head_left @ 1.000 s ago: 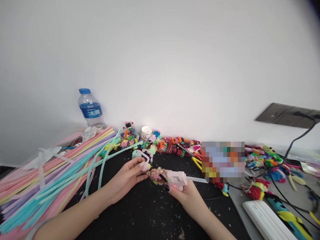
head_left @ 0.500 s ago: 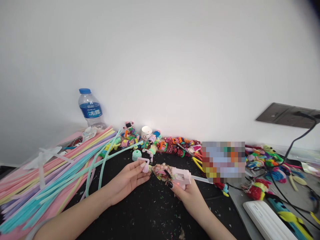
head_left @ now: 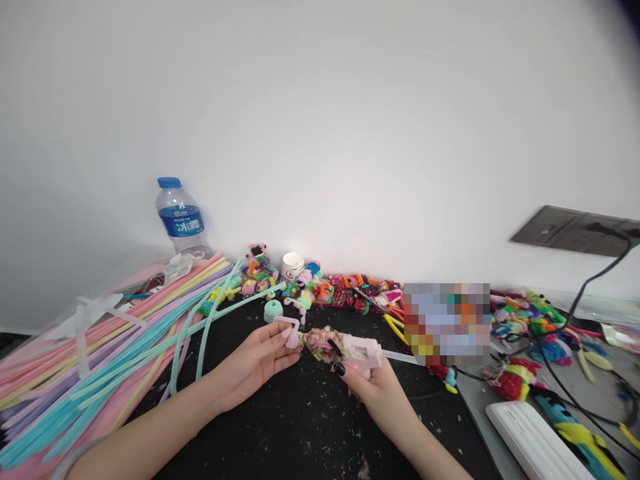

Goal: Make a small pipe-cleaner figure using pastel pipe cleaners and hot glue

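The left hand [head_left: 255, 360] kept a closed grip on a small pink piece [head_left: 289, 328]. The right hand [head_left: 373, 390] gripped the pink glue gun [head_left: 363, 350] (nozzle toward the piece), just above the black surface [head_left: 300, 433].

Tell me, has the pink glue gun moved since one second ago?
Yes. The glue gun shifted slightly right and farther from the person, judged against the white cup.

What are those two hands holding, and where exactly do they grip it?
The right hand grips a pink glue gun by its handle. The left hand pinches a small pink fuzzy piece by its lower end, at the gun's nozzle.
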{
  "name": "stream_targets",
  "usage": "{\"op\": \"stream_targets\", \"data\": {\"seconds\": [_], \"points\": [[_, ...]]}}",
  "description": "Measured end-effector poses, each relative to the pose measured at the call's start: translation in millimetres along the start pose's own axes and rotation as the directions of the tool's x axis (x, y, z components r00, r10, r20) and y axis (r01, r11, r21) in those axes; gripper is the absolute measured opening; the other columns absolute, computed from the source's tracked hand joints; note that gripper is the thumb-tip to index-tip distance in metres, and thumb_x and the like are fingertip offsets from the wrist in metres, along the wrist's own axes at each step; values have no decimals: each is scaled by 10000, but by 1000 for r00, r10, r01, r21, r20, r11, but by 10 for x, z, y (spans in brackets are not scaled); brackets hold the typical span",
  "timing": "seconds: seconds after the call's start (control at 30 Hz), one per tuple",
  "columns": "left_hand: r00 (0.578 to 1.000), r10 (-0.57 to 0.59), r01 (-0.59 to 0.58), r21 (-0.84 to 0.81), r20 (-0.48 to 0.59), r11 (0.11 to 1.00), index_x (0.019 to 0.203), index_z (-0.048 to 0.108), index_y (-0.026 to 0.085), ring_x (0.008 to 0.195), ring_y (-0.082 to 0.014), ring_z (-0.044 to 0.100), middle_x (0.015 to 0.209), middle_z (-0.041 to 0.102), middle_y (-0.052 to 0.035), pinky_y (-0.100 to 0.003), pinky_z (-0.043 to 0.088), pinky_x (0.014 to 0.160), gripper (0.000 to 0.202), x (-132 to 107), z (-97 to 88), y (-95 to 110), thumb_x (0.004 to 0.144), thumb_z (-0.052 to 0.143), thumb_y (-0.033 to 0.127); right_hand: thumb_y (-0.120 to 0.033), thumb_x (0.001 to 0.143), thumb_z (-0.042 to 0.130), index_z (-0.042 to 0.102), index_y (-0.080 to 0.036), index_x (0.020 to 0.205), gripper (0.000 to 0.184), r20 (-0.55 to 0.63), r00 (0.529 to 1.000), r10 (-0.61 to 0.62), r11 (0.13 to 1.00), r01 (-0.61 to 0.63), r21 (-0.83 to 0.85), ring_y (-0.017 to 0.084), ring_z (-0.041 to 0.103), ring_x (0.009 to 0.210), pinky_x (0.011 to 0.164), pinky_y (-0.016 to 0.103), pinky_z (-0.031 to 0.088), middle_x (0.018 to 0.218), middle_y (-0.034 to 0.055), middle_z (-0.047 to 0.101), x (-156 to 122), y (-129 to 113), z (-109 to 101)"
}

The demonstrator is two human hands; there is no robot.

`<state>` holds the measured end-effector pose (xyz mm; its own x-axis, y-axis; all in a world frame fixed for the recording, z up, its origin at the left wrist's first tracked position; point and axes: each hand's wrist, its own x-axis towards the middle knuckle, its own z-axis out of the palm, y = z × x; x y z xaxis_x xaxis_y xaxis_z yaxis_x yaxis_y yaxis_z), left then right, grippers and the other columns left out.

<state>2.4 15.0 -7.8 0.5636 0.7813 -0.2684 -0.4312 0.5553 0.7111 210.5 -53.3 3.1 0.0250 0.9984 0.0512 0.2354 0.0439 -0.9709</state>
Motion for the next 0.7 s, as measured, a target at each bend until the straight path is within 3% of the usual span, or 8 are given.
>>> {"op": "stream_targets", "data": {"seconds": [0.43,0.7], "points": [[1000,16,-17,-39,-26,999,959,613,197,856,-147,626,876,663,-33,-310,467,879,178,9,-12,11,785,652,209,-414,769,616,657,-188,1066,375,1,1000,-17,1000,17,14,234,630,715,662,334,529,731,37,674,10,-3,-6],[998,10,-15,-82,-58,996,960,606,196,852,-158,632,902,662,-33,-324,466,875,167,7,11,-2,796,628,170,-377,781,624,661,-179,1079,360,9,998,-55,998,55,-3,292,613,992,888,421,469,1061,93,683,-5,-14,-3]]}}
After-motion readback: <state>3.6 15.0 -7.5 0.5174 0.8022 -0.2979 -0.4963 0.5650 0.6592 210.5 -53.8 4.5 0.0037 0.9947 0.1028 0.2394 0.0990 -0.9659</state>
